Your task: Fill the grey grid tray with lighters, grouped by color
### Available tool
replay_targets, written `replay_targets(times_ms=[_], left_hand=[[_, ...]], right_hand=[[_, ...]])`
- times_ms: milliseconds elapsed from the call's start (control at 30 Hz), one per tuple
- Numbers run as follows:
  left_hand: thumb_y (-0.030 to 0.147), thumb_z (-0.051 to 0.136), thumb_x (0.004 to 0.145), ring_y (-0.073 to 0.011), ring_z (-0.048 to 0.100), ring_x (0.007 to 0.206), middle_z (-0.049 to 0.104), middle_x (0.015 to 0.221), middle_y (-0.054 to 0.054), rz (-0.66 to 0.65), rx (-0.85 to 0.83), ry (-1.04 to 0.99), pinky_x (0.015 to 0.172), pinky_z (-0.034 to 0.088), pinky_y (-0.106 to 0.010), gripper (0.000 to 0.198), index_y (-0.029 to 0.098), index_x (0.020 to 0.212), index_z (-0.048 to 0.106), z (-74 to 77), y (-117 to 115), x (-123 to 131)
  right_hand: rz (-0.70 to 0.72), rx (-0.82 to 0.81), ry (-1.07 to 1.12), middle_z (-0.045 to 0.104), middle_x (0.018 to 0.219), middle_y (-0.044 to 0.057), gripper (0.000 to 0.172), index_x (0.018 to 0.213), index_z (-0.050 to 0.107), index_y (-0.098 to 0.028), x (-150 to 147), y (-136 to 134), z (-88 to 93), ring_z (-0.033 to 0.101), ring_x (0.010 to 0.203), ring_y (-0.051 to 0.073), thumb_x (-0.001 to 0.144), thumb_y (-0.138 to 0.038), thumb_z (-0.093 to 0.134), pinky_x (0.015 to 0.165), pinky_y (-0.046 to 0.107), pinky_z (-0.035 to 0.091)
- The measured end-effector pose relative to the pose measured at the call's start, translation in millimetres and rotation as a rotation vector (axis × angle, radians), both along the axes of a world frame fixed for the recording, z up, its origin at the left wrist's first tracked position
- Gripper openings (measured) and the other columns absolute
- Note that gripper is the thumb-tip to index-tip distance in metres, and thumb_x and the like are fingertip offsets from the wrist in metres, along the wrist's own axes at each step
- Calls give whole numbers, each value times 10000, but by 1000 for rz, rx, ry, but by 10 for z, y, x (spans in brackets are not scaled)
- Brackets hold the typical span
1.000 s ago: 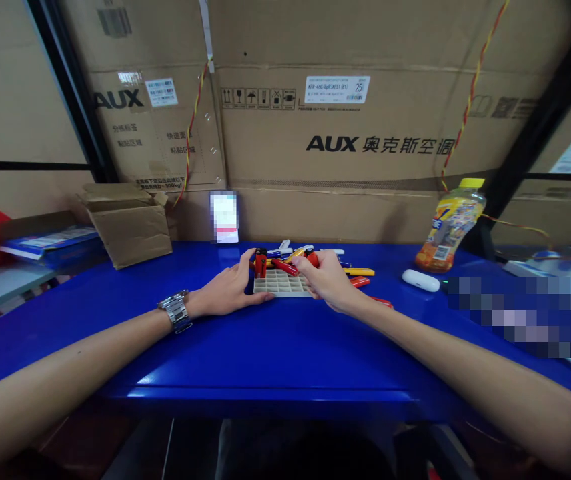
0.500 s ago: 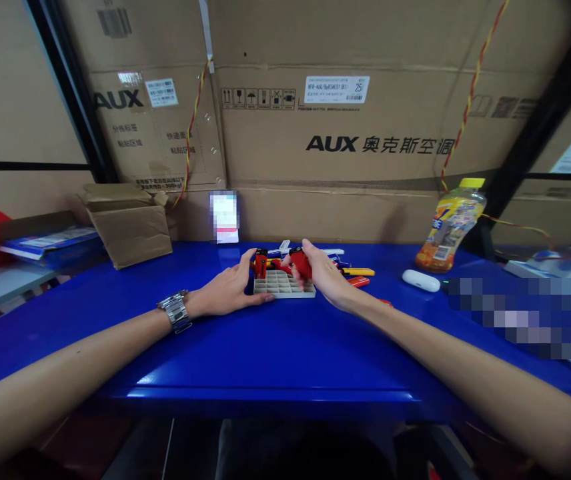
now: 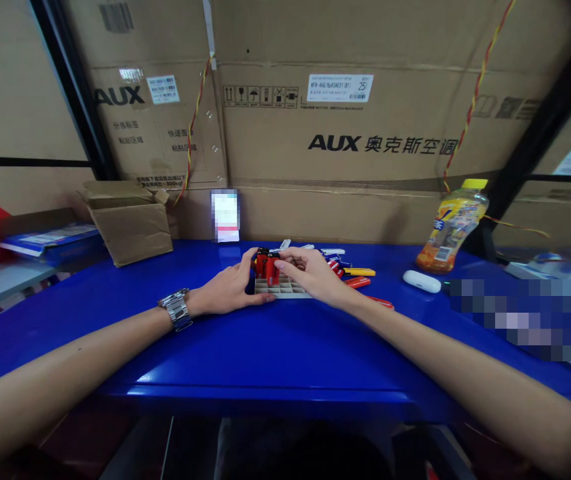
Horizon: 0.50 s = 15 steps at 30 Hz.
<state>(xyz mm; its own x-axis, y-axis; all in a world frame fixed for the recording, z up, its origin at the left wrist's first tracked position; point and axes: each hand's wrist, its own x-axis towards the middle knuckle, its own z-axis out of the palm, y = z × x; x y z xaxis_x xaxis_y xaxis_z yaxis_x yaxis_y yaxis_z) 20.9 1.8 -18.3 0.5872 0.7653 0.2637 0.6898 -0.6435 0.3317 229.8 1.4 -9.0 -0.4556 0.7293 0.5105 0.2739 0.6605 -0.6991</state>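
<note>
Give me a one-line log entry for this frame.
left hand: against grid tray side | right hand: holding red lighter upright at tray, beside standing red lighter | behind: loose lighters on blue table

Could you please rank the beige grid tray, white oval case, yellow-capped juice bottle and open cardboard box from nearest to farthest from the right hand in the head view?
1. Beige grid tray: beneath the right hand holding a red lighter.
2. White oval case: to its right.
3. Yellow-capped juice bottle: farther right, behind.
4. Open cardboard box: far left.
</note>
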Motion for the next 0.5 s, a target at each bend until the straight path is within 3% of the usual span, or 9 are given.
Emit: replay_targets(times_ms=[133,333,500], left_hand=[[649,532,775,-383,604,1030,583,1155,-249,19,-13,9,833,467,-465,984,85,1430,62,-17,21,-5],[652,528,776,-385,620,996,607,1112,-231,35,-25,26,805,476,-463,1001,89,1438,32,-11,19,-2],[649,506,789,-378,617,1010,577,1168,-233,16,12,33,814,473,-451,989,81,1439,23,-1,2,6]], right_hand=[[56,3,-32,663,920,57,192,977,629,-176,-9,63,-73,605,824,171,889,-282,496,747,335,481],[17,33,-88,668,991,73,236,1078,600,-179,-22,65,-100,627,854,177,904,-269,468,779,363,506],[30,66,-77,672,913,66,352,1236,477,-188,-34,-1,-36,646,836,177,887,-233,486,766,361,520]])
